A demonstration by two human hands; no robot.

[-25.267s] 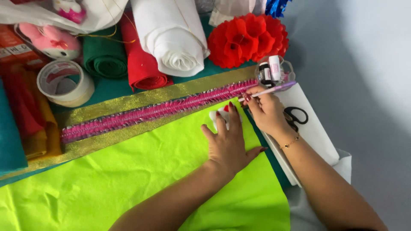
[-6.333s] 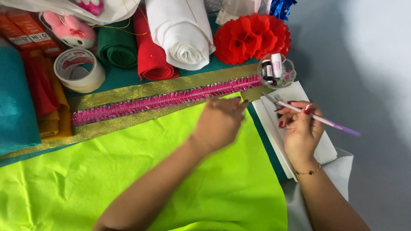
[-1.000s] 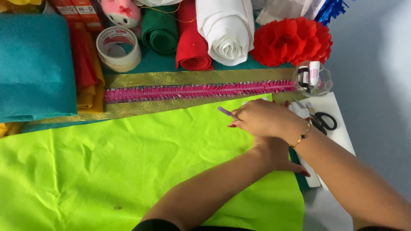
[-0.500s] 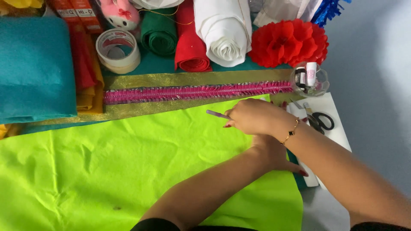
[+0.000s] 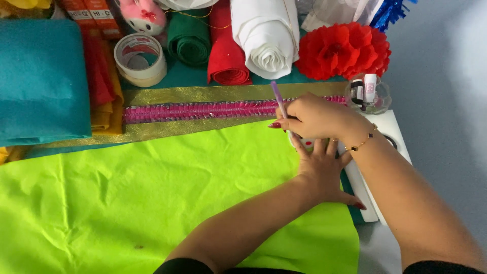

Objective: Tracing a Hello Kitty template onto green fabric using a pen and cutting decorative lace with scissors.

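**Brush at the pink trim**

The right hand (image 5: 314, 117) pinches a thin purple brush (image 5: 278, 98), its tip angled up over the pink ruffled trim (image 5: 203, 110) that runs along a gold glitter band (image 5: 203, 93). The left hand (image 5: 320, 170) lies flat, fingers spread, grasping nothing, pressing the lime-green sheet (image 5: 152, 193) just below, partly under the right wrist. A red paper flower (image 5: 342, 50) sits near behind

Bright even light, soft faint shadows, vivid colours, slight overall softness
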